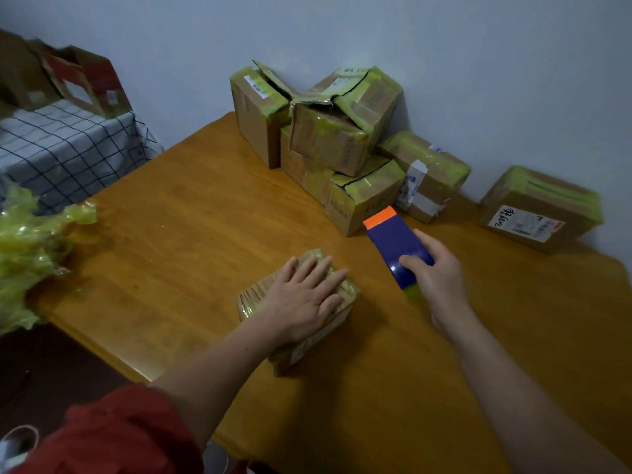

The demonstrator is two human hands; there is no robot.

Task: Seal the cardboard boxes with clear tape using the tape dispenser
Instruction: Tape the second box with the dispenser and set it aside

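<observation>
A: Where is there open passage?
B: Bare table (191, 213) runs from my left hand (304, 295) out to the far left edge. There is more bare wood to the near right of my right hand (441, 282).
A: Obstacles?
B: A stack of boxes (328, 142) stands against the far wall. A lone box (540, 208) lies far right, with a strip of bare wood between the two. The tape dispenser (393, 241) I hold points at the stack, its orange end just beside the nearest box. Crumpled tape (27, 248) covers the left edge. The small box (249, 299) under my left palm sits near centre.
</observation>
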